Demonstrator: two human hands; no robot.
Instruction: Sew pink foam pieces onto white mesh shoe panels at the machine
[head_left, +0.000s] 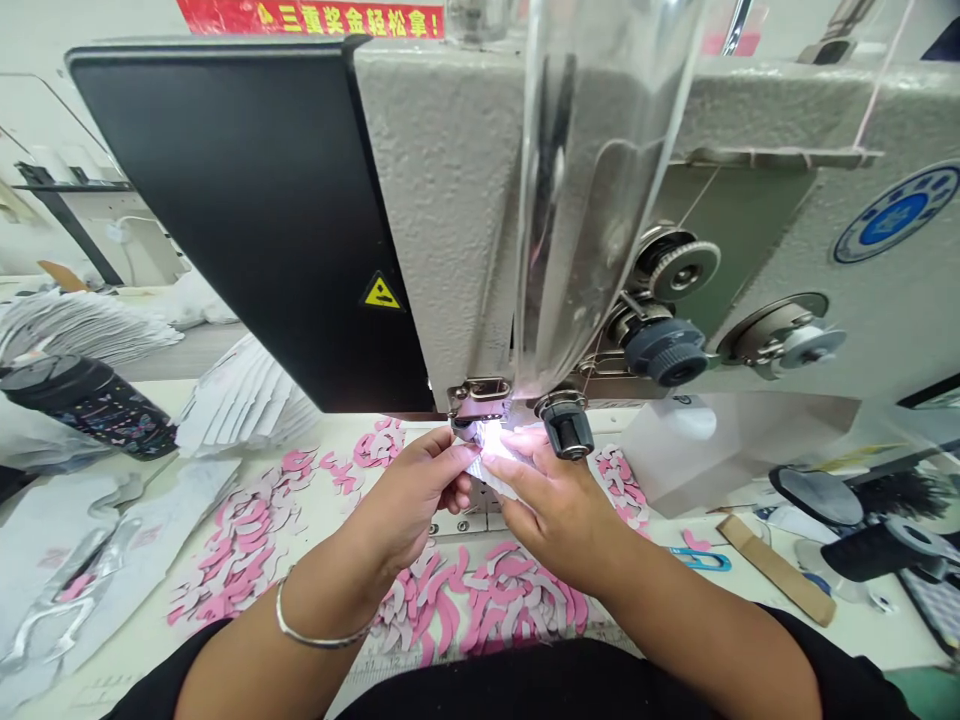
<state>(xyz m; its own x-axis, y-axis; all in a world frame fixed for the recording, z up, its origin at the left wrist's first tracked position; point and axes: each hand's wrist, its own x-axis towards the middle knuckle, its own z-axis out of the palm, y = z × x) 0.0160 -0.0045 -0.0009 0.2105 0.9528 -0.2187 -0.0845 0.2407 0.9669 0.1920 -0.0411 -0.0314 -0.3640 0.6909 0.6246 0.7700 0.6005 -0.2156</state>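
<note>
basically both hands are up at the needle end of an industrial sewing machine (pixel 442 200), pinching a small pale fabric piece (pixel 487 470) between them. the left hand (pixel 409 497) has its fingertips closed on one side of it, and the right hand (pixel 555 510) presses in from the other, so the piece sits right at the fingertips, just under the metal presser foot (pixel 478 403). the machine light glares on it, so the detail's washed out. pink-and-white cut pieces (pixel 480 600) lie in loose piles on the white table (pixel 750 640) around both hands, and a silver bangle (pixel 319 620) sits on the left wrist.
</note>
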